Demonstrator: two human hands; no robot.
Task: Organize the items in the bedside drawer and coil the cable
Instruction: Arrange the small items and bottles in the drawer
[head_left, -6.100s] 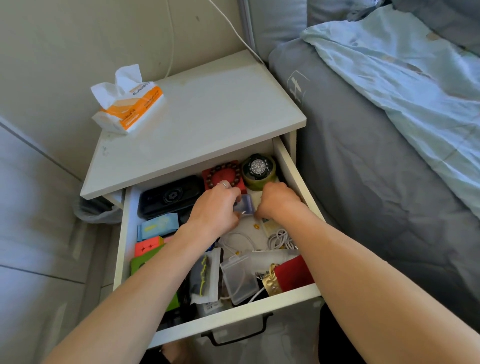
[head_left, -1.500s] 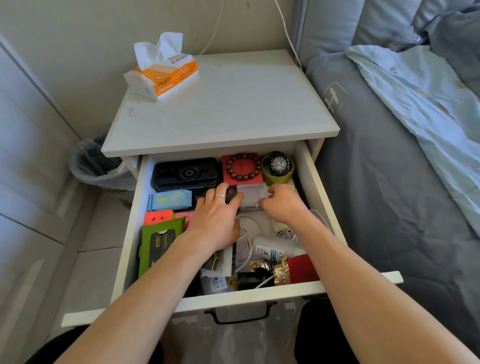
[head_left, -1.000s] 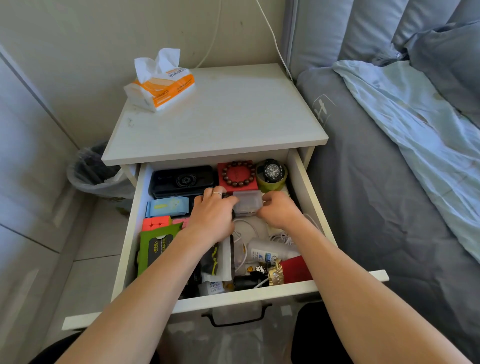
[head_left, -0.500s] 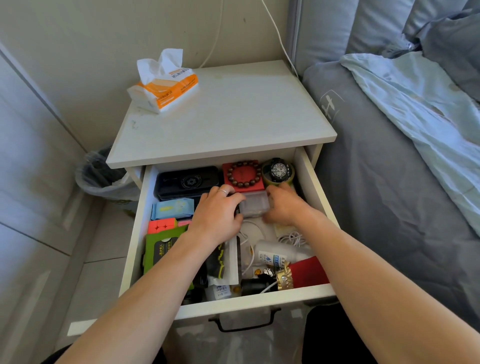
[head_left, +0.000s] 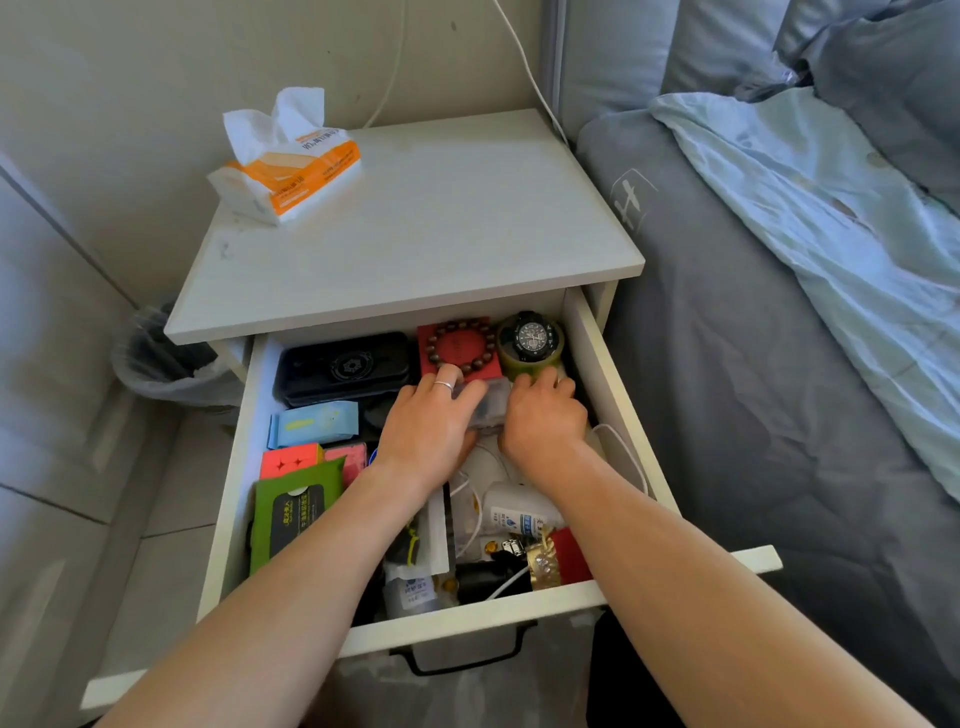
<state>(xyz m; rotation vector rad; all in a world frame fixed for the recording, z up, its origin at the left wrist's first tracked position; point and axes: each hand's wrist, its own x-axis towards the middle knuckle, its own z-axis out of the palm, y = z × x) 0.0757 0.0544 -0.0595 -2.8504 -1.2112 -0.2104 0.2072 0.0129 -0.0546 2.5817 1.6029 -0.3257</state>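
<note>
Seating a small clear case just near of the red box, left hand and right hand clasp it with curled fingers, seemingly mid-organizing; the white cable likely comes next.

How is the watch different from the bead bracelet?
The watch is black with a dial face; the bead bracelet is a ring of brown beads. The watch sits on a greenish round tin, the bracelet on a red box. Both lie at the back of the drawer.

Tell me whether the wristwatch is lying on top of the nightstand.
No: the wristwatch sits on a green roll inside the open drawer, at its back right corner, beside the bead bracelet.
</note>
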